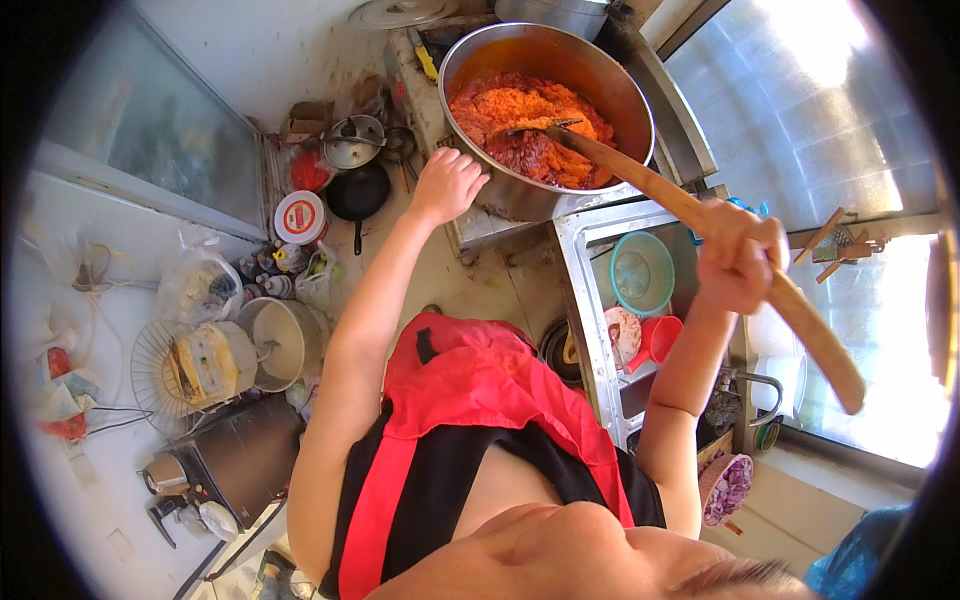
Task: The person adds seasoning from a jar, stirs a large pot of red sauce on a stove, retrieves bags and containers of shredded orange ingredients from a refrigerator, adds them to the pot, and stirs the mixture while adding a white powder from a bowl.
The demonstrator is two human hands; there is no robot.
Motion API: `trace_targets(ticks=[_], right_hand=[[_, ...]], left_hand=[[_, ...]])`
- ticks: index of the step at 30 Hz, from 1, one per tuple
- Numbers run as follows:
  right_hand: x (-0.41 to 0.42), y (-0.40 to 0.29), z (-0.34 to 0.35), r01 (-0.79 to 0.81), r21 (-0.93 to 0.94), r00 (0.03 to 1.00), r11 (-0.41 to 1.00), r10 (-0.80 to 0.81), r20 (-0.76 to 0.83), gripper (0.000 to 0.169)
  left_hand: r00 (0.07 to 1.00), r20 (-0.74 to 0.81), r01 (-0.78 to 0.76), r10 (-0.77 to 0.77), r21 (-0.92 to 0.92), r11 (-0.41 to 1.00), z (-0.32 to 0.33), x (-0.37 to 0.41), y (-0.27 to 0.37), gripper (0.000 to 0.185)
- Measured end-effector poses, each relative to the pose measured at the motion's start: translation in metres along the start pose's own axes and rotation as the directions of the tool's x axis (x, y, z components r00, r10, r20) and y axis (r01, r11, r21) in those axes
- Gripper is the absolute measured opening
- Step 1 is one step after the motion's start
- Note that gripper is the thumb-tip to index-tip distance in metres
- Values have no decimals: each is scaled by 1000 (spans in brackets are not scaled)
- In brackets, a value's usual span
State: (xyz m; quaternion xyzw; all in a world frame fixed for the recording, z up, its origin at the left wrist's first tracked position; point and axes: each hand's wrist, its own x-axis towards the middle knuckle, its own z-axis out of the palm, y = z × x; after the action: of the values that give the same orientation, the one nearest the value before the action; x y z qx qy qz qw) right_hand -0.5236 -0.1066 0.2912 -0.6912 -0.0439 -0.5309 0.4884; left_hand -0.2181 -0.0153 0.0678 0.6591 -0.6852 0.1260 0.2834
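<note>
A large stainless steel pot (517, 196) stands on the stove, holding a thick red and orange mash (517, 101). My left hand (448, 184) is curled at the pot's near left side, around its side handle, which the fingers mostly cover. My right hand (739, 255) grips the long wooden handle (630, 166) of a stirring shovel. The shovel's dark metal blade (544, 126) is partly sunk in the mash, with orange paste on top of it. The handle slants over the pot's rim, and its free end sticks out beyond my right hand.
Right of me is a metal sink (589, 315) with a teal basin (642, 271) and a red dipper (660, 339). A pink basket (726, 487) holds chopped purple onion. On the left floor are a black frying pan (358, 193), a white-lidded tub (300, 217) and a metal pot (281, 341).
</note>
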Motion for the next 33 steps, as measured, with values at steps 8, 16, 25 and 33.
trace_targets(ticks=[8,16,25,33], right_hand=[[-11,-9,-3,-133,27,976,991,136,-170,22],[-67,52,66,175,-83,970,981,-187,-155,26],[-88,156,70,380,-259,925,888,-362,115,21],[-16,95,33,91,-335,973,938,-155,-171,25]], left_hand=[[1000,12,20,-20,-30,999,2,-3,0,26],[1000,20,22,-19,-141,990,5,-5,-4,25],[998,-55,1,-11,-169,986,3,1,-1,26],[998,32,47,-46,-19,999,1,-1,0,28]])
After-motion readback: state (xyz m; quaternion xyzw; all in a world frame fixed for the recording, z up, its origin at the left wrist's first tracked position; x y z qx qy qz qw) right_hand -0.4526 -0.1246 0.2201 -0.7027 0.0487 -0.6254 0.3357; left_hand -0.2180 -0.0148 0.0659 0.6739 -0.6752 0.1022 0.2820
